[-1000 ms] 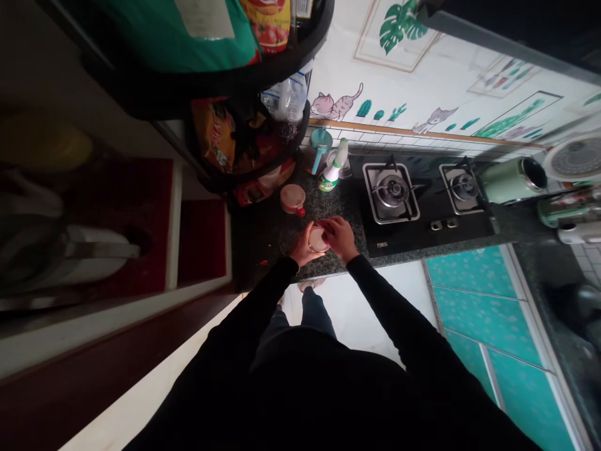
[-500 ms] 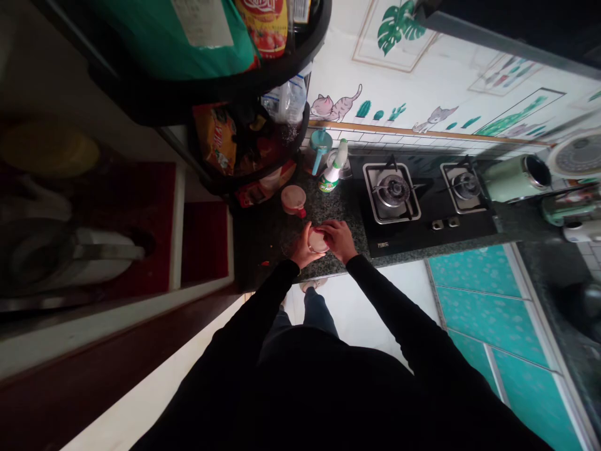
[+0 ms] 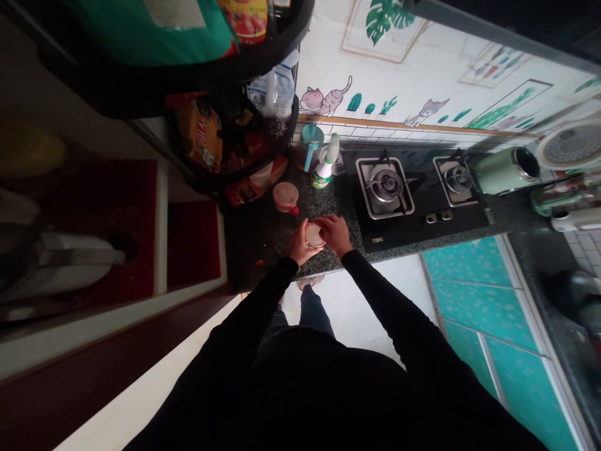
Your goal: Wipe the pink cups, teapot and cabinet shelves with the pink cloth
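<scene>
My left hand (image 3: 300,247) cups a small round pale pink container (image 3: 314,235) from below and the side, its pale top facing up. My right hand (image 3: 335,235) presses over the far edge of it, and the fingers hide part of the rim. Both hands are above the dark granite countertop (image 3: 263,241), close to its front edge. A similar pink lidded tub with a red tab (image 3: 285,197) sits on the counter just beyond my hands. Black sleeves cover both my arms.
A green-labelled spray bottle (image 3: 323,164) and a teal cup (image 3: 310,145) stand at the back. To the right is a two-burner gas hob (image 3: 417,194), then a pale green kettle (image 3: 504,170). A black rack (image 3: 235,144) of packets stands at the left.
The whole view has shifted slightly left and up. My hands stay on the round container, and nothing visibly changes in their hold.
</scene>
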Tool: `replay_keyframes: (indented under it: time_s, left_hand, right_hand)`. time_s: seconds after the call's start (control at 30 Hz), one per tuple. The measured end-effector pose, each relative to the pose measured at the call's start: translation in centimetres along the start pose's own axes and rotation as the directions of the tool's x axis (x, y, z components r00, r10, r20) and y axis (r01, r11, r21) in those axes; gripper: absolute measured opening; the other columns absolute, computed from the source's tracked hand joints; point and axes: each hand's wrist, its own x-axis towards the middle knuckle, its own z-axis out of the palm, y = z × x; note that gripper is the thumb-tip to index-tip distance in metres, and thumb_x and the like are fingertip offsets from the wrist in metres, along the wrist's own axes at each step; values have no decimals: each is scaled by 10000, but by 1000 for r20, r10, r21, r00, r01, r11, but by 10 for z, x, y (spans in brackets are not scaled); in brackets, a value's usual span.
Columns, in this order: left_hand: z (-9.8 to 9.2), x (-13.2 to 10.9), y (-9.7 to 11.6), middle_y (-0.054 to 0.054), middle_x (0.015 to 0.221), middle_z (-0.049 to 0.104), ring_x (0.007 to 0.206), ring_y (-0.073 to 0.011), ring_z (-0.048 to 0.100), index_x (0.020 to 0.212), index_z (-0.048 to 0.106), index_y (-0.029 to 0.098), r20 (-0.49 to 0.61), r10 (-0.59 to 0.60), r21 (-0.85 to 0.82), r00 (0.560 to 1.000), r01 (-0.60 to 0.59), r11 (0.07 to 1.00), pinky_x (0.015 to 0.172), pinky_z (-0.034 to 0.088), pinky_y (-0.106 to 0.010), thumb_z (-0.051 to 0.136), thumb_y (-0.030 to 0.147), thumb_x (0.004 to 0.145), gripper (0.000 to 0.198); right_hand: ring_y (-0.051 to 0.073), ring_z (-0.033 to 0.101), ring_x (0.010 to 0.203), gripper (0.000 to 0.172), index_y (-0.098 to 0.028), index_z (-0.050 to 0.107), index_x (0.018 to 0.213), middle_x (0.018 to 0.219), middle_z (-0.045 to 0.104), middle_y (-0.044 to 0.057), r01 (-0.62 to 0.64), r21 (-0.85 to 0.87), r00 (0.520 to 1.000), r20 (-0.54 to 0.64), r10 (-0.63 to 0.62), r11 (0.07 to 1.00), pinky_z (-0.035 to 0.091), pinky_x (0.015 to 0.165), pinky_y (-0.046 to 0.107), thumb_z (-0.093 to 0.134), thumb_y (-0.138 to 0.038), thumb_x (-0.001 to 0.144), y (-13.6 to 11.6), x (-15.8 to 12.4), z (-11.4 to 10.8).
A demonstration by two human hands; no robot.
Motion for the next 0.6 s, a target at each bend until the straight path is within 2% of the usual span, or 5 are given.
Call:
replay_keyframes:
  time_s: [0.13,0.27,0.37,0.5,0.6]
  left_hand:
    - [0,0,0,-154,1474,579,1331,-321,596,1614,248,220,11,1,9,1000,-1,1000,1138,490,-505,848,210,705,1089]
    - [1,-3,0,-151,1460,588,1340,-328,588,1604,266,230,-14,29,28,999,-28,999,1148,479,-522,850,250,729,1052]
    - [2,-1,-2,-175,1450,586,1329,-357,594,1593,265,201,-20,39,36,999,-38,999,1139,485,-537,942,313,632,1181]
    - [1,6,-6,-194,1485,554,1348,-361,583,1593,264,192,-9,65,60,998,-65,996,1141,485,-530,952,333,631,1191]
    - [1,9,-9,-187,1475,563,1328,-345,597,1599,259,196,11,71,50,997,-72,996,1125,500,-515,946,338,636,1192]
  right_hand:
    - [246,585,1222,362,-214,722,1297,1357,669,104,119,-3,992,46,-119,993,391,1038,405,560,-149,981,-12,-28,17]
    - [219,635,1151,338,-216,730,1271,1294,710,96,199,40,972,121,-203,979,420,981,375,570,-143,981,-5,-63,9]
    - [218,648,1135,319,-228,775,1169,1241,727,87,201,32,973,107,-203,979,416,999,382,567,-108,960,9,-38,-10]
    - [248,598,1235,382,-240,745,1268,1345,677,92,145,4,988,49,-145,989,402,1065,406,572,-121,949,17,10,-11]
    - [256,576,1272,401,-248,726,1302,1361,660,92,65,32,998,-19,-65,997,414,1088,414,556,-135,957,14,-3,8]
